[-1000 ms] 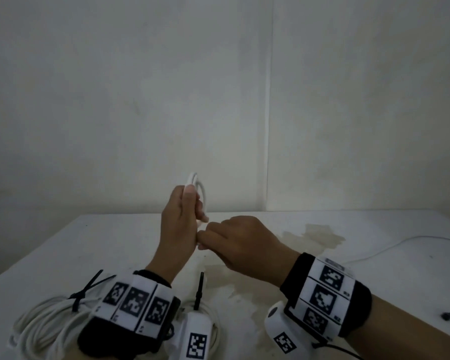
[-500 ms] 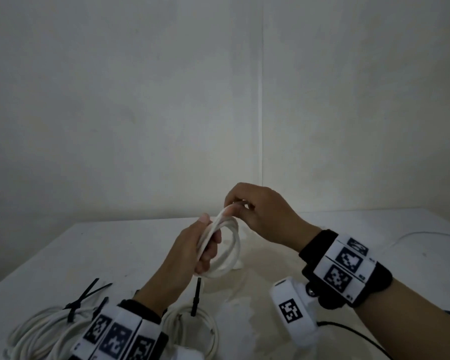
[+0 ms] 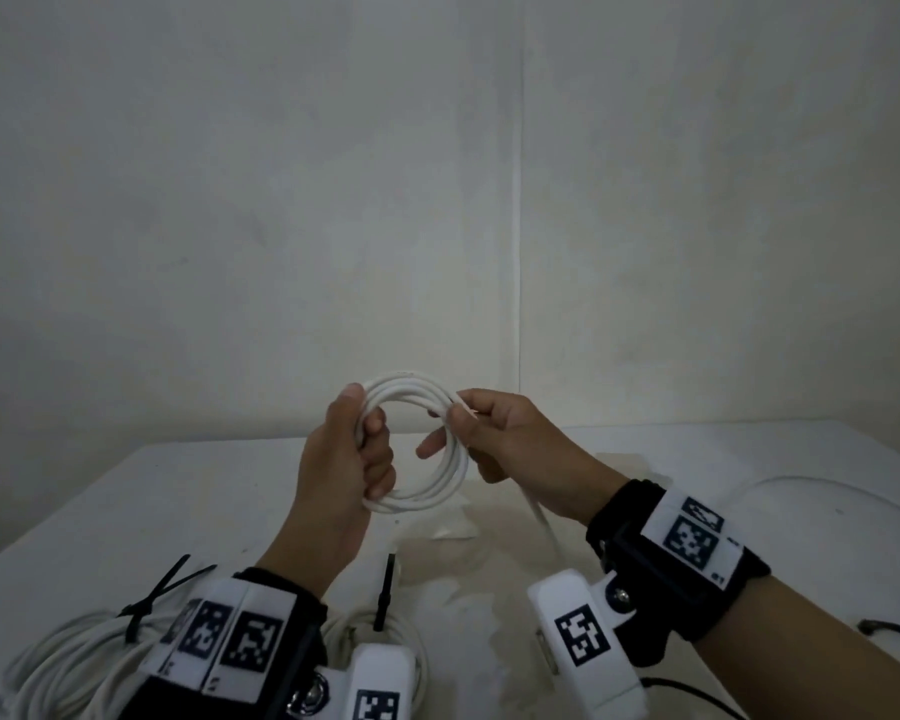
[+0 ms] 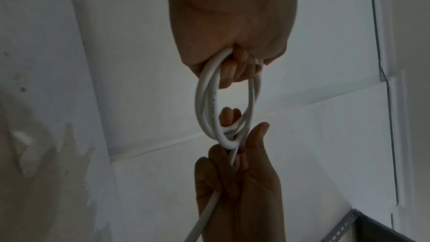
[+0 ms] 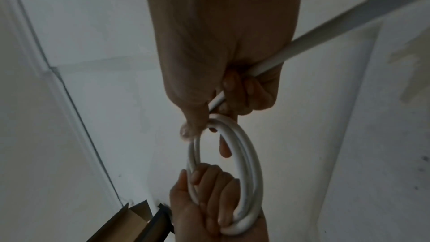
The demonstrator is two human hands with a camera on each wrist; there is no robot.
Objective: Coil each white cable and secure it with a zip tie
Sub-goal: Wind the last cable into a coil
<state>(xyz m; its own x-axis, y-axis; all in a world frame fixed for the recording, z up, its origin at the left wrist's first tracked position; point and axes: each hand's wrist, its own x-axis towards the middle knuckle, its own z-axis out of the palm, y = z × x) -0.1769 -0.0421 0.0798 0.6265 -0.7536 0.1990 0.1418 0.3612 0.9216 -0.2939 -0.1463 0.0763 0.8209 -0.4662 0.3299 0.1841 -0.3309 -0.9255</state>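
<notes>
left hand [image 3: 344,459]: raised above the tabletop [image 3: 126,501], fingers curled round the left side of the cable coil [image 3: 427,485], thumb on top; grip clamped on the loops
right hand [image 3: 510,444]: at the right side of the coil, thumb and forefinger pinched the upper right of the loops, other fingers curled round the loose run of cable [image 3: 541,517]; grip clamped on cable
cable coil: white, several loops, held upright in the air between both hands, over the middle of the tabletop, not touching it
loose run of cable: dropped from under the right hand to the tabletop, then curved off right toward the far edge
left wrist view: left hand [image 4: 232,30] gripped the loops [image 4: 207,109] at top, right hand [image 4: 239,187] below with cable running through the palm
right wrist view: right hand [image 5: 223,52] at top with cable [image 5: 325,28] passing through the fist, coil [image 5: 251,168] hung to the left hand [image 5: 204,209]
finished coils: one big white bundle [image 3: 58,662] near left with a black zip tie [image 3: 152,600] on it, a smaller one [image 3: 344,631] beside it with a black zip tie [image 3: 385,589] standing up; both on the tabletop, partly hidden by the left wrist band
black cord [image 3: 889,628]: at right edge of the tabletop, only an end seen
wall [image 3: 281,200]: plain white, behind the tabletop
</notes>
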